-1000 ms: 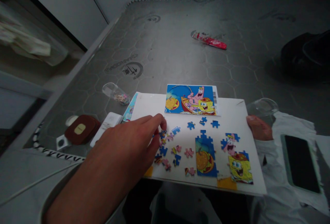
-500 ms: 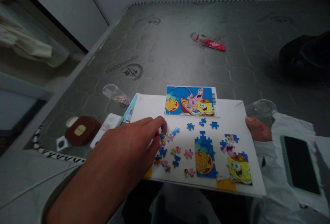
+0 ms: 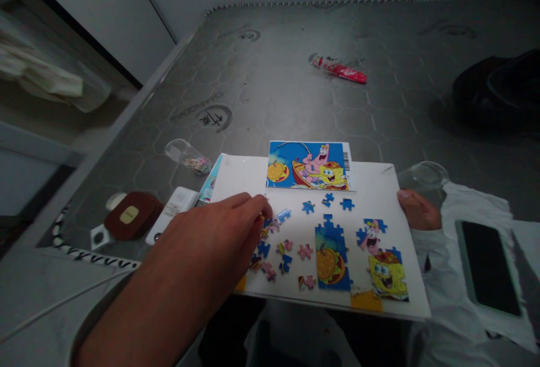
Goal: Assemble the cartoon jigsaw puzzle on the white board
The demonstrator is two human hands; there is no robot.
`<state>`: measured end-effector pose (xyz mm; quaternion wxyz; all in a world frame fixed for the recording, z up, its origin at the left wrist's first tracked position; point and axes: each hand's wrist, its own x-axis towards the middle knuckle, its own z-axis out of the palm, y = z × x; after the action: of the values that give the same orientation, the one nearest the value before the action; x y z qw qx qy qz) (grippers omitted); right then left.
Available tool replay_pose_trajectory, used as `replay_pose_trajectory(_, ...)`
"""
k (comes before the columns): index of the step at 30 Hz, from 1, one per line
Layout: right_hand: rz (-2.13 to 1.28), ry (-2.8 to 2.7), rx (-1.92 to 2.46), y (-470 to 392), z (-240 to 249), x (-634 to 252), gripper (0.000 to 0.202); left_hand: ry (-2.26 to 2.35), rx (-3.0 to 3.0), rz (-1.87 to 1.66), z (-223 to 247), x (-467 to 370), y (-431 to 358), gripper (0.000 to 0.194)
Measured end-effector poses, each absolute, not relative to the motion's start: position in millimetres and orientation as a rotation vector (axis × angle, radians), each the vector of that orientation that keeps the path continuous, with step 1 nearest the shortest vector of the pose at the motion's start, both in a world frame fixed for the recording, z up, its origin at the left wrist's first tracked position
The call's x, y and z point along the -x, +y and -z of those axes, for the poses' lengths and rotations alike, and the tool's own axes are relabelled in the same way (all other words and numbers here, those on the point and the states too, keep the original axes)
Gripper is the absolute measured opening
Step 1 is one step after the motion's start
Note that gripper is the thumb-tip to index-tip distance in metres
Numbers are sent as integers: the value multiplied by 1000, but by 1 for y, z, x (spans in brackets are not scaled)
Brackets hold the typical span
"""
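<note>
My left hand [image 3: 230, 232] reaches over the left part of a white board [image 3: 240, 170]. Its thumb and index finger are pinched together at the edge of a cluster of loose jigsaw pieces [image 3: 284, 264]; whatever lies between the tips is hidden. My right hand [image 3: 419, 210] grips the board's right edge, thumb on top and the other fingers mostly out of sight. A joined section with a burger [image 3: 331, 263] lies near the middle. Another joined section with a yellow cartoon face [image 3: 386, 271] is at the right. The reference picture card [image 3: 310, 164] rests along the board's far edge.
Left of the board are a clear tube with pieces [image 3: 189, 156], a white device [image 3: 175, 212] and a brown case [image 3: 130, 215]. A phone [image 3: 489, 268] lies on white cloth at right. Farther off are a red wrapper [image 3: 340, 68] and a dark bag [image 3: 498, 91].
My left thumb and index finger have closed together over the pieces. My right hand keeps its hold on the board. The whole view has shifted slightly.
</note>
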<state>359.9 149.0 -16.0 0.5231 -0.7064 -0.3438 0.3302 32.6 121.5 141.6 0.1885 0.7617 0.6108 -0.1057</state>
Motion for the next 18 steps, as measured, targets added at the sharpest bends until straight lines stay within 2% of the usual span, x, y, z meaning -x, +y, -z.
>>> replay_pose_trajectory(7, -803, -817, 1665, 149, 19, -361, 41, 1690, -2205, 350, -137, -44, 122, 26)
replay_pose_trajectory(12, -808, -819, 1662, 150, 19, -361, 42, 1552, -2324, 370, -131, -61, 124, 36)
replay_pose_trajectory(18, -802, -825, 1674, 149, 17, -359, 42, 1461, -2360, 400, -126, -76, 125, 28)
